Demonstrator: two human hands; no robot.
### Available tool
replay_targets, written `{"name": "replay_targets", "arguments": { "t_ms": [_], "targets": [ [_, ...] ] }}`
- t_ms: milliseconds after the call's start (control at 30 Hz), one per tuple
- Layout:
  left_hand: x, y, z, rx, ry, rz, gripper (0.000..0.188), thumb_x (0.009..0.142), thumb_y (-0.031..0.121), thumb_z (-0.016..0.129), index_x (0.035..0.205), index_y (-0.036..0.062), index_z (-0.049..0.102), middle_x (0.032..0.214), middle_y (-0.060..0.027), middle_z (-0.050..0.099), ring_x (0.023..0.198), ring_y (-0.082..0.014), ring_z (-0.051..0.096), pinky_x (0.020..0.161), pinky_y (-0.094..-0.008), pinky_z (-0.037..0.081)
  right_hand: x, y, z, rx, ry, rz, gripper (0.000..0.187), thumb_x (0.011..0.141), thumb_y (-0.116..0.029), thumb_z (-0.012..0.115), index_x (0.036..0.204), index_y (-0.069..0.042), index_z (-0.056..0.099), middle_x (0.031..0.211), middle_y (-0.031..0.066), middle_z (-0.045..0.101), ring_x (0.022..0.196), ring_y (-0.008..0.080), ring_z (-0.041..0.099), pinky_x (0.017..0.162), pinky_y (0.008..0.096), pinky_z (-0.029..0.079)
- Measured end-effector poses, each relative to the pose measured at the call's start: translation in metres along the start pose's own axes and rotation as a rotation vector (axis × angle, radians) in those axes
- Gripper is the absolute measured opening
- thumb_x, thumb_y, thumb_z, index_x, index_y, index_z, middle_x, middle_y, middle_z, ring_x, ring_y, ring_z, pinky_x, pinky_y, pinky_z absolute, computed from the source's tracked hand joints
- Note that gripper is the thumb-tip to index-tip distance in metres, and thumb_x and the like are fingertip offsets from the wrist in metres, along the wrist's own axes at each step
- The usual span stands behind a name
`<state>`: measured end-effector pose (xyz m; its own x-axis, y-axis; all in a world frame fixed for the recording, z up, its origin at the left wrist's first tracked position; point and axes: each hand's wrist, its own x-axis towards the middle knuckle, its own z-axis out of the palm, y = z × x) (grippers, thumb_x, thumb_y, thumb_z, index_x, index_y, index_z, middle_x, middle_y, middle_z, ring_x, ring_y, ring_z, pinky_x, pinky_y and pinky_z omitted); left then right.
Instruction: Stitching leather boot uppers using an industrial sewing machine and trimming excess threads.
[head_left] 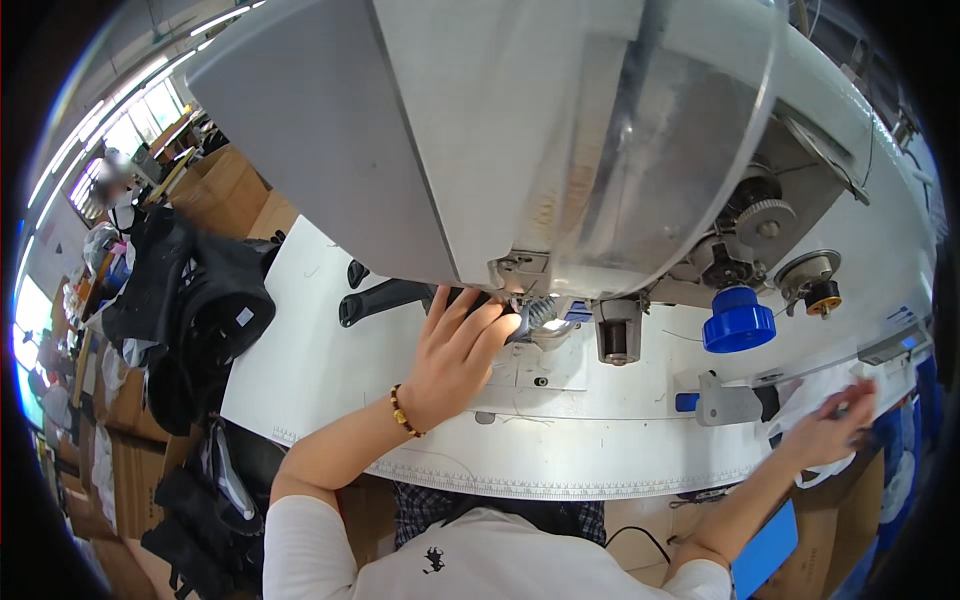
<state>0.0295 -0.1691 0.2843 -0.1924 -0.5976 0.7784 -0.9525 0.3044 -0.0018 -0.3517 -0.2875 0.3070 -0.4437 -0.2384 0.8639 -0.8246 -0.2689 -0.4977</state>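
Note:
My left hand, with a beaded bracelet at its wrist, reaches under the sewing machine's head. Its fingers press down on a black tubular piece, whose open end sticks out to the left on the white table. The fingertips lie close to the needle area, where a coiled grey spring part shows; the stitching spot itself is hidden. Out at the far right, my right hand is raised over the table's edge, blurred by motion. Its fingers are curled around something small and dark that I cannot make out.
A blue knob and a bobbin winder project from the machine on the right. A white plastic bag hangs near my right hand above a cardboard box. Black bags are heaped left of the white table.

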Motion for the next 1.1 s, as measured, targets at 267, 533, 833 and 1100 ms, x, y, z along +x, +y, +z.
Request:
{"name": "replay_targets", "arguments": {
  "t_ms": [267, 533, 833, 1100],
  "targets": [
    [0.006, 0.001, 0.008, -0.060, 0.181, -0.012, 0.031, 0.052, -0.007, 0.062, 0.081, 0.0036, 0.056, 0.084, -0.0090, 0.055, 0.084, -0.0265, 0.056, 0.078, -0.0412, 0.046, 0.152, 0.172, 0.065, 1.155, -0.282, 0.863, 0.039, 0.088, -0.031, 0.042, 0.121, -0.011, 0.040, 0.122, 0.0053, 0.043, 0.112, 0.0217, 0.039, 0.093, 0.0379, 0.033],
    [0.009, 0.001, 0.010, -0.097, 0.287, -0.011, 0.025, 0.047, -0.008, 0.061, 0.069, 0.0033, 0.057, 0.072, -0.0064, 0.056, 0.070, -0.0235, 0.058, 0.063, -0.0317, 0.048, 0.221, 0.181, 0.070, 1.092, -0.340, 0.772, 0.050, 0.086, -0.035, 0.046, 0.125, -0.006, 0.036, 0.125, 0.0094, 0.040, 0.114, 0.0222, 0.039, 0.095, 0.0347, 0.030],
    [0.016, 0.007, 0.009, 0.012, 0.257, 0.023, 0.018, 0.055, -0.006, 0.062, 0.069, 0.0034, 0.056, 0.072, -0.0055, 0.056, 0.071, -0.0195, 0.059, 0.070, -0.0314, 0.053, 0.253, 0.224, 0.083, 1.005, -0.433, 0.794, 0.056, 0.082, -0.037, 0.052, 0.125, -0.004, 0.037, 0.130, 0.0096, 0.035, 0.118, 0.0211, 0.035, 0.097, 0.0334, 0.028],
    [0.012, 0.002, 0.004, -0.015, 0.272, 0.030, 0.018, 0.055, -0.007, 0.062, 0.069, 0.0034, 0.056, 0.071, -0.0052, 0.056, 0.071, -0.0194, 0.059, 0.069, -0.0308, 0.053, 0.277, 0.291, 0.085, 1.059, -0.308, 0.755, 0.055, 0.083, -0.039, 0.050, 0.123, -0.003, 0.038, 0.127, 0.0088, 0.038, 0.115, 0.0216, 0.037, 0.096, 0.0332, 0.029]
  ]
}}
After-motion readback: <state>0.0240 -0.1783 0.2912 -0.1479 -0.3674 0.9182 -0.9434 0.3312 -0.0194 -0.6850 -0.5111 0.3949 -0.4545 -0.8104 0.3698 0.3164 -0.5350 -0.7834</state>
